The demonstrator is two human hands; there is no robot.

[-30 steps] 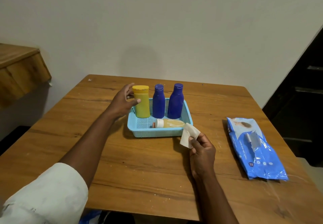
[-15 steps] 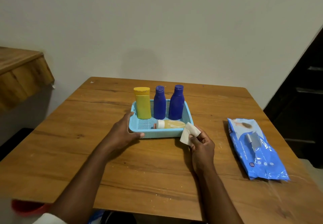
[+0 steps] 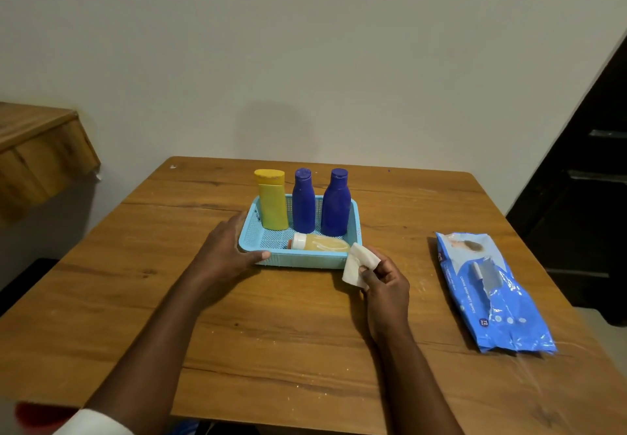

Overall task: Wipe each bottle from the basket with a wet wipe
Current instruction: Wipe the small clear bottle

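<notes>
Now my left hand (image 3: 228, 252) rested on the near left corner of the basket (image 3: 305, 260), thumb on its front wall, fingers relaxed. My right hand (image 3: 386, 285) pinched the wet wipe (image 3: 359, 265) beside the basket's right corner. Three bottles stood inside on the bench (image 3: 288, 343); the clear bottle (image 3: 319, 243) lay in front.

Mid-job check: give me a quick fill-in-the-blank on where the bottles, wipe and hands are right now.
1. The small clear bottle of yellowish liquid lies on its ____ in the light blue plastic basket.
2. The right hand pinches a folded white ____.
3. ____ dark blue plastic bottles stand upright beside the yellow plastic bottle.
4. The left hand rests on the basket's ____ front corner.

Missing: side; wet wipe; two; left
</notes>
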